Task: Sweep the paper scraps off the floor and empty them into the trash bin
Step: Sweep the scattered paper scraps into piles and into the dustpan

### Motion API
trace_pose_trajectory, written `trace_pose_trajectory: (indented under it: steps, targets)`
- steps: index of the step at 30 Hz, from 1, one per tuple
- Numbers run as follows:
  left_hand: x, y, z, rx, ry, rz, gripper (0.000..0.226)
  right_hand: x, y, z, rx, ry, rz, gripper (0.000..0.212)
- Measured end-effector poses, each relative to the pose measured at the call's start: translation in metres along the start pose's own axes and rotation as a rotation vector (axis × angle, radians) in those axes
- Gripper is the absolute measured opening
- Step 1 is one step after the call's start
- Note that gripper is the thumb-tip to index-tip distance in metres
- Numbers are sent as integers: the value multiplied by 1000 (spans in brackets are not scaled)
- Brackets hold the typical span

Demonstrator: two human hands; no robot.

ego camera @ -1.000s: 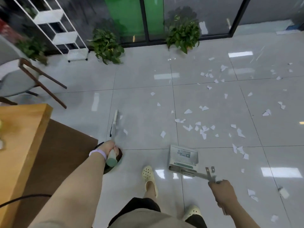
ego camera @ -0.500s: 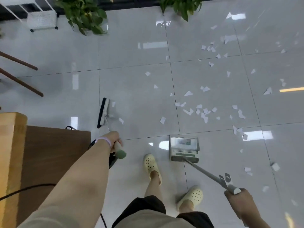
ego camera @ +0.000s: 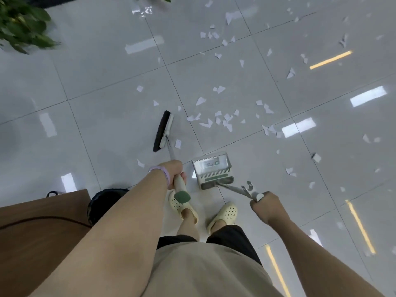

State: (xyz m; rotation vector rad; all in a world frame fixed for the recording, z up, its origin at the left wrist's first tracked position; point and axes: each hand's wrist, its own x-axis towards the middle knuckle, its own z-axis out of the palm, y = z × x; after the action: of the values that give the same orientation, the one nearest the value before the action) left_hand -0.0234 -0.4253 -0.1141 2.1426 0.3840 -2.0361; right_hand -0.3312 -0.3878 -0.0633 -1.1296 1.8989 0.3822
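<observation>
Two hands are working here, one tool in each. Nearest the body, the left hand (ego camera: 174,173) is curling its fingers tightly round the broom handle (ego camera: 179,188) just above the green end cap, a grip high on the shaft that is probably giving reach and leverage. The right hand (ego camera: 264,203) is clamping round the end of the dustpan handle (ego camera: 232,189), which is slanting down to the dustpan (ego camera: 212,169). That pan is sitting on the tiled floor (ego camera: 102,129) just ahead of the feet, its open mouth facing away toward the litter, likely so scraps can be pushed straight in. A dark trash bin (ego camera: 105,203) is showing beside the left forearm, partly hidden, next to a brown table (ego camera: 40,228); keeping it close should shorten the emptying trip.

Farther out, the broom head (ego camera: 163,131) is lying to the left of the pan with its bristles facing left. Beyond and to the right, paper scraps (ego camera: 216,121) are lying scattered across several tiles, a denser cluster near the pan and thinner bits farther off. None seem gathered yet, so sweeping looks barely begun. A potted plant (ego camera: 20,28) is standing at the far left.
</observation>
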Motion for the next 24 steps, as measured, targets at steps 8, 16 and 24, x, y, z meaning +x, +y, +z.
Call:
trace_pose_trajectory:
  steps: [8, 16, 24]
  targets:
    - [1, 40, 61, -1, -289, -12, 32, 13, 6, -4, 11, -49, -53, 15]
    - [-41, 20, 6, -196, -448, -13, 29, 15, 3, 1, 39, -102, -109, 14]
    - [-34, -3, -27, -389, -56, 137, 40, 12, 10, 4, 103, -157, -147, 7]
